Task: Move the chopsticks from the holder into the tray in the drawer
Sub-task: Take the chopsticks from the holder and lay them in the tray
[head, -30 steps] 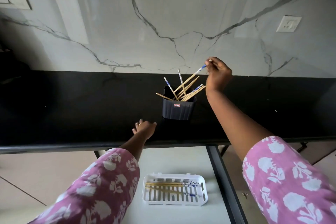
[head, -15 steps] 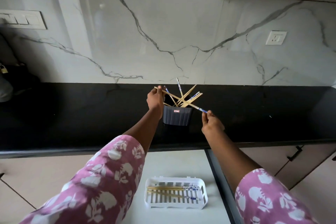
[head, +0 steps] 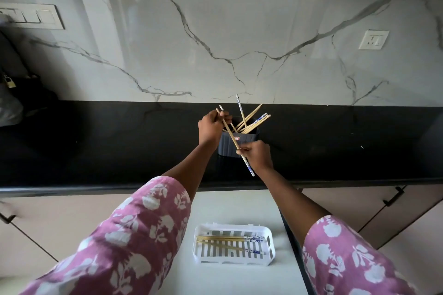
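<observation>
Head view: left hand (head: 211, 129) and right hand (head: 257, 154) both pinch one chopstick (head: 231, 137); about three lie in one tray (head: 233, 225).

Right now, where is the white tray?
Head view, bottom centre: the white tray lies in the open drawer below the black counter, between the left sleeve and right sleeve.
</observation>
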Available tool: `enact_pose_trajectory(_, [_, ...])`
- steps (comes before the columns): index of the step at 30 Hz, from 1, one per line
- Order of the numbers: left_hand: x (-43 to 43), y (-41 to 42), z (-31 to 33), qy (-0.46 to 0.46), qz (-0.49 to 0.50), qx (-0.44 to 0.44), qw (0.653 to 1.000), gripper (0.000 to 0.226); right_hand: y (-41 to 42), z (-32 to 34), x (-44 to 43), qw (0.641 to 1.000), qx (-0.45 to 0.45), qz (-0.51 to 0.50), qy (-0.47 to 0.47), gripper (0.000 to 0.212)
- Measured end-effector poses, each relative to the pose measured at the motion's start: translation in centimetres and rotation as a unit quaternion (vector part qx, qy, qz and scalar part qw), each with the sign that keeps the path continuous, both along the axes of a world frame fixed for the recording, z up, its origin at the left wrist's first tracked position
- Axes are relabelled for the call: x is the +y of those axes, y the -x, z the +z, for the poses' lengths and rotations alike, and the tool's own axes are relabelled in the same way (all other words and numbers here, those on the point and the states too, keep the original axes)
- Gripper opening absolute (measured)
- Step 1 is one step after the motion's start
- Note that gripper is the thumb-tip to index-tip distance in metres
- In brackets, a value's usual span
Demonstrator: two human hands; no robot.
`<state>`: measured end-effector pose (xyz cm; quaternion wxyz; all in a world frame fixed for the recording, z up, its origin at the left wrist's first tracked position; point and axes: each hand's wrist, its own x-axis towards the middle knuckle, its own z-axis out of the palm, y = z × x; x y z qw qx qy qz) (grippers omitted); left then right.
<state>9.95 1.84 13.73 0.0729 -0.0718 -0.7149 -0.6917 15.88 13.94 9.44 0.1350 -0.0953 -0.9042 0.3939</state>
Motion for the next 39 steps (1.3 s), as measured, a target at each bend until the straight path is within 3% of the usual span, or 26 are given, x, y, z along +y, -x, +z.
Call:
enact_pose_trajectory(3, [-0.2,0.2,-1.7,-0.028,-0.008,-0.027,0.999,0.028,0.3,-0.4,-1.1,0.996,0.004,0.020,-0.091,0.022])
enact_pose_trajectory(6, [-1.0,0.6,-3.5,-0.032,-0.011,-0.060,0.998,0.028,0.4,-1.4,-1.4,0.992,-0.012,0.035,-0.117,0.020])
enact_pose_trajectory(9, [-2.8,1.1,-6.5,0.017,-0.018,-0.087,0.996,0.023,0.5,-3.2,-1.5,0.989,-0.059,0.053,-0.124,0.019])
enact_pose_trajectory(12, [-5.1,0.8,-9.0,0.128,-0.001,-0.117,0.985,0.037,0.4,-5.7,-1.4,0.981,-0.119,0.067,-0.137,0.019])
enact_pose_trajectory(14, [-6.6,0.8,-10.5,0.231,-0.001,-0.159,0.960,0.049,0.1,-7.7,-1.2,0.975,-0.152,0.081,-0.139,0.018])
enact_pose_trajectory(18, [-8.9,1.7,-13.9,0.439,-0.031,-0.206,0.874,0.051,-1.3,-11.3,-1.1,0.960,-0.213,0.113,-0.144,0.020])
enact_pose_trajectory(21, [-9.6,2.2,-15.6,0.522,-0.083,-0.270,0.805,0.073,-2.7,-14.0,-1.1,0.942,-0.256,0.149,-0.160,0.023])
enact_pose_trajectory(29, [-8.8,3.2,-16.2,0.537,-0.115,-0.297,0.781,0.098,-6.2,-19.8,-1.7,0.871,-0.330,0.234,-0.280,0.022])
enact_pose_trajectory(39, [-8.7,3.5,-16.2,0.536,-0.117,-0.309,0.777,0.100,-6.1,-22.5,-2.9,0.822,-0.351,0.251,-0.370,0.030])
